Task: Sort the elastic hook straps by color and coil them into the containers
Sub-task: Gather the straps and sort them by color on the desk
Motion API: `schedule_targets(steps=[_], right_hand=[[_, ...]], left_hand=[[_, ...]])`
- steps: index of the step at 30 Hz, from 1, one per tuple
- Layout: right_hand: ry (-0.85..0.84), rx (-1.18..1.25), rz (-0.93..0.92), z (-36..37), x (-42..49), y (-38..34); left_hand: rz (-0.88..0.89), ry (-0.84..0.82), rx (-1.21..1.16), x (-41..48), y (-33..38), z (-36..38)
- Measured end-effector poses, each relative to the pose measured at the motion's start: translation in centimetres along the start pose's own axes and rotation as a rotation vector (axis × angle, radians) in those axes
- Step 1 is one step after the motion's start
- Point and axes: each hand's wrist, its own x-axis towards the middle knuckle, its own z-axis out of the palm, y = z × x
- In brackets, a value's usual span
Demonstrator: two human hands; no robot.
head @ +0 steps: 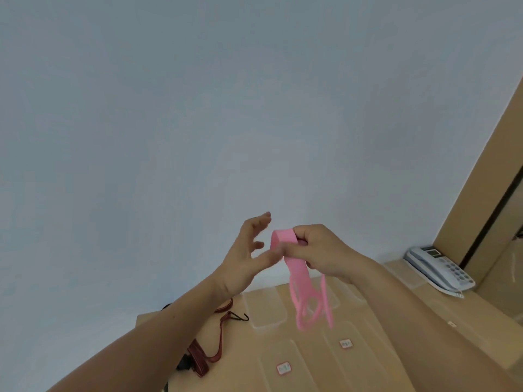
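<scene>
A pink elastic strap (300,281) hangs in loops above the table, its top fold pinched in my right hand (319,251). My left hand (246,256) is beside it with fingers spread, its thumb touching the strap near the right hand's fingertips. Dark red straps (203,355) with black hooks lie bunched on the table at the left, below my left forearm. Clear plastic containers (266,312) with small pink-edged labels (283,368) sit on the table under the hanging strap.
The wooden table (424,335) runs along a pale wall. A white desk telephone (441,271) rests at the far right, next to a wooden door frame (481,193). Another label (345,343) marks a container further right.
</scene>
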Motion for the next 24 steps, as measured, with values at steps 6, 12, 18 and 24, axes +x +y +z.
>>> schedule_targets(steps=[6,12,18,24], right_hand=[[-0.046,0.084,-0.021,-0.7,0.2,-0.3],[-0.226,0.255,-0.026,-3.2,0.3,1.2],[-0.352,0.188,-0.132,-5.6,0.8,2.5],[-0.180,-0.012,-0.203,-5.9,2.2,3.4]], left_hand=[[-0.011,-0.023,-0.019,-0.1,-1.2,2.3],[-0.070,0.069,-0.220,0.2,-1.2,2.7],[-0.252,-0.017,-0.370,1.0,-0.1,3.5],[-0.306,0.093,-0.425,1.3,0.0,4.2]])
